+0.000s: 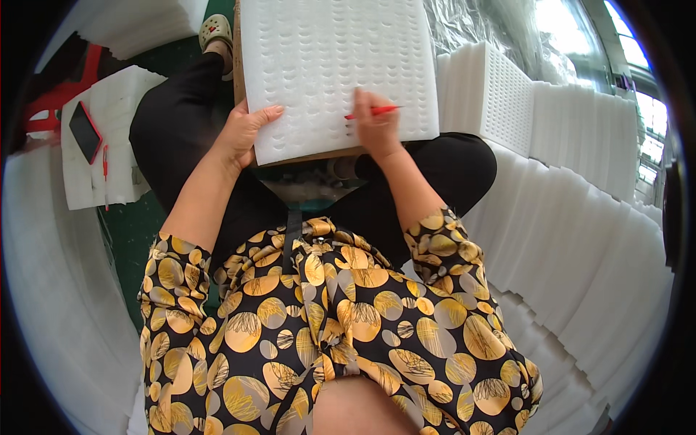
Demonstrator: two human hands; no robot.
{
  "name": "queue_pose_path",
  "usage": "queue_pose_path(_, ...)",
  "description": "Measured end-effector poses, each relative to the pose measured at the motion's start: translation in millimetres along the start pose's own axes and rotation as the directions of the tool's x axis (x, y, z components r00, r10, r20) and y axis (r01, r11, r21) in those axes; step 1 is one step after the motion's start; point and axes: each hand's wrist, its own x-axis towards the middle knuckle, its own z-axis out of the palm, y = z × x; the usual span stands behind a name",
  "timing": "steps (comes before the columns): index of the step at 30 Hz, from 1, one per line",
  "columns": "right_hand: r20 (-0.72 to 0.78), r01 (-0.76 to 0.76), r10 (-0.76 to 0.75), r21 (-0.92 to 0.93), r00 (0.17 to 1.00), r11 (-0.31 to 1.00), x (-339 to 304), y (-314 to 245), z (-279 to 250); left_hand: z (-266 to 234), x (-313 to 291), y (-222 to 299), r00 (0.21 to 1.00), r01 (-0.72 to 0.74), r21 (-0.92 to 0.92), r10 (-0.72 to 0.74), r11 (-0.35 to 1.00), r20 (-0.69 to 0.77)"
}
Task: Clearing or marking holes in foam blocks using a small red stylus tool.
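Foam sheet (341,58), white and dotted with rows of small curved cuts, lies flat in front of the person, between and above the knees, its near edge toward the body. Its far end runs out of view, so its full length and long axis cannot be judged.

The left hand (239,134) is at the sheet's near left corner, thumb pressed on the top face and the other fingers hidden at the edge; its grip looks clamped on that corner. The right hand (378,127) is over the near right part, closer to the cuts there than the left. Its grip is closed around a red pen (384,110), or a slim tool like one, lying nearly crosswise to the body. Most of the sheet stretches away beyond this grip and to its left. The hand is blurred, so whether the pen touches the foam cannot be told.

Under the sheet, a brown board (238,65) shows along the left and near edges. To the left, a foam block (80,177) carries a dark phone (85,133) with a red rim and a second red pen (105,170). To the right stand foam stacks (507,101), with clear plastic wrap (471,29) behind.
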Motion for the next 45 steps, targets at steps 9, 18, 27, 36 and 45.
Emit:
queue_pose_path(9, -0.007, 0.025, -0.026, -0.11, 1.0, 0.994, 9, -9, 5, 1, 1, 0, 1.0, -0.005, -0.008, 0.005, 1.0, 0.023)
queue_pose_path(18, -0.045, -0.066, 0.069, 0.066, 0.997, 0.996, 23, -9, 5, -1, 3, 0, 0.998, -0.006, 0.02, 0.005, 1.0, 0.069)
queue_pose_path(27, -0.201, -0.191, 0.237, 0.226, 0.95, 0.955, 39, -17, 8, 1, -1, 2, 0.999, -0.01, -0.015, 0.011, 1.0, 0.047)
queue_pose_path(36, -0.111, -0.227, 0.281, 0.352, 0.953, 0.908, 43, -35, 12, 1, 2, 2, 0.999, -0.023, -0.009, 0.023, 1.0, 0.027)
queue_pose_path(45, -0.003, -0.045, 0.044, -0.04, 0.999, 0.998, 35, -44, 21, 2, 4, 1, 0.998, -0.05, 0.001, 0.05, 0.999, 0.04)
